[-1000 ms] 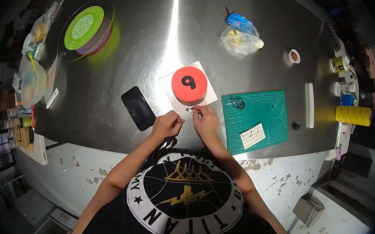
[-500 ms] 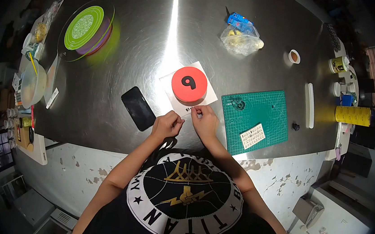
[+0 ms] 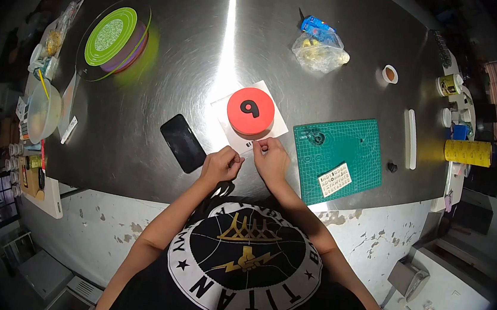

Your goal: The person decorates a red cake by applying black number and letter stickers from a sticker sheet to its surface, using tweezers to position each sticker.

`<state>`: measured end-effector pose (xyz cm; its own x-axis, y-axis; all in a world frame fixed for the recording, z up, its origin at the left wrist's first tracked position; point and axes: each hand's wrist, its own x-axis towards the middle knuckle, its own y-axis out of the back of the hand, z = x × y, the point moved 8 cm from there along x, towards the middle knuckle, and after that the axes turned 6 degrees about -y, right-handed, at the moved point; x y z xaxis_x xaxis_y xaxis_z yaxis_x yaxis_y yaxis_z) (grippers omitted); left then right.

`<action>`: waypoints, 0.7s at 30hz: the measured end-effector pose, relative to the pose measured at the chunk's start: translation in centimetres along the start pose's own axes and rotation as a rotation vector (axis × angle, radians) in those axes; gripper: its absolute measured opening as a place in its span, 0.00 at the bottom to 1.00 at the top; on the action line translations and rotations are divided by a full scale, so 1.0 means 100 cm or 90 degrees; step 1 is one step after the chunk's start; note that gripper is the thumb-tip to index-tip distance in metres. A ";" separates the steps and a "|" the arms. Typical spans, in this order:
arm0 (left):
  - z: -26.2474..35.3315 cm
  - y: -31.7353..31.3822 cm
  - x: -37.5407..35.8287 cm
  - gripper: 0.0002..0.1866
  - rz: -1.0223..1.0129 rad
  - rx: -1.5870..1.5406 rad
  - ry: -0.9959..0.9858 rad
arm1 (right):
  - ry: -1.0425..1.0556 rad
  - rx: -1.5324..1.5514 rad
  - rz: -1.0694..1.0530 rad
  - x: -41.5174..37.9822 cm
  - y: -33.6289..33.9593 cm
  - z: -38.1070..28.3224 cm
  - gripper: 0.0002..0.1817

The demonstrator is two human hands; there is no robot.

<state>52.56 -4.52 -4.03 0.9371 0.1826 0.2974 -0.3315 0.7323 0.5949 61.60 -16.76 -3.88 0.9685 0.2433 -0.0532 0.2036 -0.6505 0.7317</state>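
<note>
A round red cake (image 3: 260, 105) with a black figure like a 9 on top stands on a white square board (image 3: 279, 126). Small black letters (image 3: 249, 144) lie on the board's near corner. My right hand (image 3: 271, 157) is at that corner, its fingertips pinched beside the letters; anything between them is too small to make out. My left hand (image 3: 222, 165) rests just left of the corner, fingers curled together, and what it may hold is hidden. Left of it lies a black phone (image 3: 182, 143).
A green cutting mat (image 3: 369, 148) carries a white letter mould (image 3: 334, 180). A black lump (image 3: 392, 167) and a long white tray (image 3: 410, 139) lie farther right. Behind are a plastic bag (image 3: 319, 53), a small cup (image 3: 389, 75) and a green turntable (image 3: 111, 37).
My right hand has shifted very slightly away from me, over the letters. Otherwise the hands and objects look the same.
</note>
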 end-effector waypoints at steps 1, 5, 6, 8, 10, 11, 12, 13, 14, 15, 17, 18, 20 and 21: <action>-0.001 0.000 0.000 0.09 0.003 -0.002 -0.001 | -0.006 0.003 -0.006 0.000 -0.001 0.001 0.08; -0.001 0.000 -0.001 0.09 0.006 -0.004 -0.004 | -0.024 0.021 -0.016 0.000 0.001 0.002 0.09; 0.000 0.001 -0.001 0.08 0.002 -0.003 -0.004 | -0.031 0.042 -0.019 -0.001 0.004 0.001 0.09; 0.003 0.002 0.001 0.07 -0.002 -0.001 -0.005 | -0.038 0.062 -0.022 -0.002 0.009 0.005 0.09; 0.009 0.009 0.002 0.05 0.049 0.000 -0.018 | -0.005 0.147 0.025 -0.001 0.026 0.012 0.08; 0.007 0.007 0.001 0.05 0.050 -0.002 -0.020 | -0.005 0.146 0.028 0.001 0.035 0.019 0.08; 0.005 0.008 -0.002 0.05 0.075 0.016 -0.035 | 0.000 0.130 0.092 0.003 0.058 0.024 0.07; 0.006 0.009 -0.003 0.07 0.100 0.030 -0.051 | 0.004 0.112 0.158 0.005 0.082 0.032 0.06; 0.004 0.008 -0.005 0.08 0.098 0.030 -0.039 | -0.033 0.083 0.196 0.012 0.101 0.050 0.06; 0.005 0.008 -0.005 0.07 0.107 0.037 -0.053 | -0.070 0.053 0.234 0.020 0.122 0.070 0.07; 0.005 0.007 -0.006 0.07 0.111 0.047 -0.069 | -0.114 0.014 0.351 0.033 0.160 0.115 0.08; 0.005 0.007 -0.006 0.07 0.116 0.041 -0.075 | -0.116 0.011 0.359 0.040 0.171 0.138 0.08; 0.001 0.005 -0.008 0.06 0.104 0.049 -0.044 | -0.149 -0.120 0.418 0.046 0.192 0.174 0.10; -0.002 0.004 -0.008 0.06 0.096 0.046 -0.032 | -0.149 -0.119 0.423 0.047 0.198 0.178 0.10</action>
<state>51.70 -4.28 -4.15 0.8701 0.2524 0.4234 -0.4767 0.6492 0.5927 72.72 -41.36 -1.72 0.8886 -0.3346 0.3138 -0.4457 -0.4681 0.7630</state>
